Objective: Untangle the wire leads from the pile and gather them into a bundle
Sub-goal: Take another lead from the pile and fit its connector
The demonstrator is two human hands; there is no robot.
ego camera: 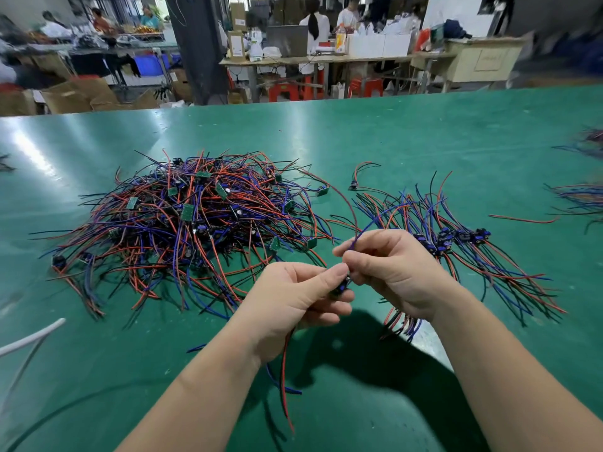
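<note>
Head view: two hands work one wire lead loose near the front edge of the green table (391,141).
Left hand (293,298) grips a small black-and-blue part (341,287); right hand (391,272) pinches thin wires (350,207) rising from it. One arcs back to the big tangled pile of red, blue and black wire leads (195,223) toward the left edge. A hard tug could drag more leads along or snap a wire. The sorted bundle (456,243) lies toward the right edge.

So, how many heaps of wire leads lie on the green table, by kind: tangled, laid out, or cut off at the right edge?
Tangled pile: 1
Laid-out row: 1
Heaps cut off at the right edge: 2
Total: 4
</note>
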